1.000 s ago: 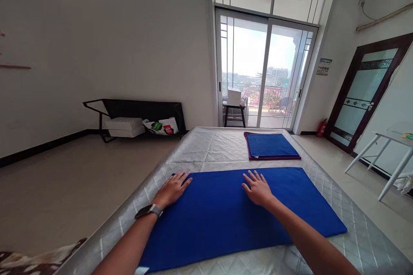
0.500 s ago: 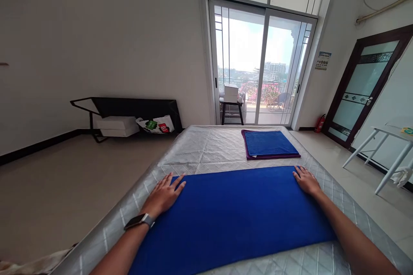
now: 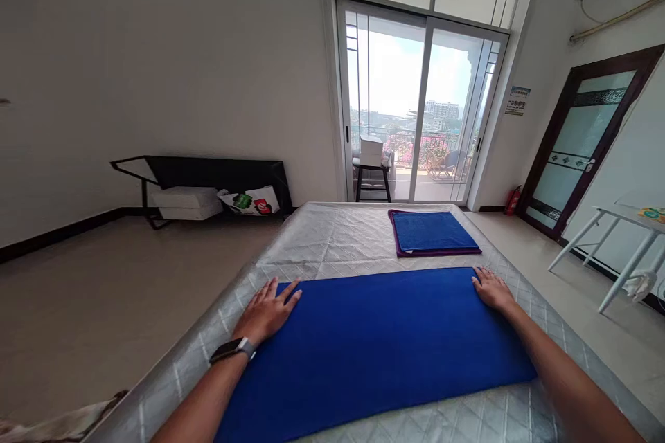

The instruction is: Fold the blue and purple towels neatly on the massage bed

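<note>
A blue towel point(image 3: 379, 346) lies spread flat across the quilted mattress point(image 3: 343, 232), its long side running left to right. My left hand point(image 3: 267, 308), with a watch on the wrist, rests fingers spread on the towel's far left corner. On the far right corner lies my right hand point(image 3: 492, 288), palm down and fingers stretched out. Neither hand grips anything. Beyond the towel sits a folded stack of cloths, a blue towel point(image 3: 433, 230) on top and a purple cloth point(image 3: 399, 250) showing at its edges.
A black folding frame point(image 3: 218, 173) leans at the left wall, with a white box point(image 3: 190, 203) and a printed bag point(image 3: 252, 201) by it. Sliding glass doors point(image 3: 384, 97) stand behind the mattress. To the right are a white table point(image 3: 628, 220) and a fire extinguisher point(image 3: 512, 201).
Both hands stay on the towel's far corners. The view has shifted very slightly; nothing else has visibly moved.
</note>
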A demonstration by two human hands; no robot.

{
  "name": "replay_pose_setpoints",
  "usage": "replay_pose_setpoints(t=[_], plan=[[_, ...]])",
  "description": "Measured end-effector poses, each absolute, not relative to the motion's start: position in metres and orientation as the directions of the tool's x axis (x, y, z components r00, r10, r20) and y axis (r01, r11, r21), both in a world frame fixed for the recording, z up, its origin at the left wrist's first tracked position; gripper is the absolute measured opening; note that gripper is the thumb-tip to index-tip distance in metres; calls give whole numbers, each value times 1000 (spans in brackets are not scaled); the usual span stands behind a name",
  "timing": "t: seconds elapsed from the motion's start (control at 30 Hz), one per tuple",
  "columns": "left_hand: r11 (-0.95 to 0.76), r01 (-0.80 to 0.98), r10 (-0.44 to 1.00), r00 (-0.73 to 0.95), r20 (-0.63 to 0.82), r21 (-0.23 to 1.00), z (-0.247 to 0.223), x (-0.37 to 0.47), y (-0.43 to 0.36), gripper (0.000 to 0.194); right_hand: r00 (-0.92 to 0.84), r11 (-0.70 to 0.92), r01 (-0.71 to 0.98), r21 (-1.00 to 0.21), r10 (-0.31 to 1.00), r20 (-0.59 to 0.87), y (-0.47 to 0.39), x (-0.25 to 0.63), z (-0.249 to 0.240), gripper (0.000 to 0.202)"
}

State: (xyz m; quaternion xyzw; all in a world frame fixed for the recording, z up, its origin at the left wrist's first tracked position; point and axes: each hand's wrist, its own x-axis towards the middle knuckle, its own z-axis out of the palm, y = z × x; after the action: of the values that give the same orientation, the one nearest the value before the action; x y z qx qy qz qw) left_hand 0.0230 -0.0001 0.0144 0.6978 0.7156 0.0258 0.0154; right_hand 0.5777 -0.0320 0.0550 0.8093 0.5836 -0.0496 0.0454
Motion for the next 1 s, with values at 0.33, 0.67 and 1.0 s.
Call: replay_pose_setpoints(t=[0.33, 0.67, 1.0], plan=[[3, 995, 997, -10, 74, 102, 6, 21, 7, 63, -94, 94, 989, -112, 996, 4, -17, 427, 56, 57], [-7, 994, 996, -4, 93, 112, -2, 14, 10, 62, -156, 142, 976, -168, 985, -79, -21, 439, 41, 61], [-61, 991, 988, 44, 147, 115, -19, 0, 19, 63, 274, -277, 957, -90, 961, -49, -25, 615, 31, 62]])
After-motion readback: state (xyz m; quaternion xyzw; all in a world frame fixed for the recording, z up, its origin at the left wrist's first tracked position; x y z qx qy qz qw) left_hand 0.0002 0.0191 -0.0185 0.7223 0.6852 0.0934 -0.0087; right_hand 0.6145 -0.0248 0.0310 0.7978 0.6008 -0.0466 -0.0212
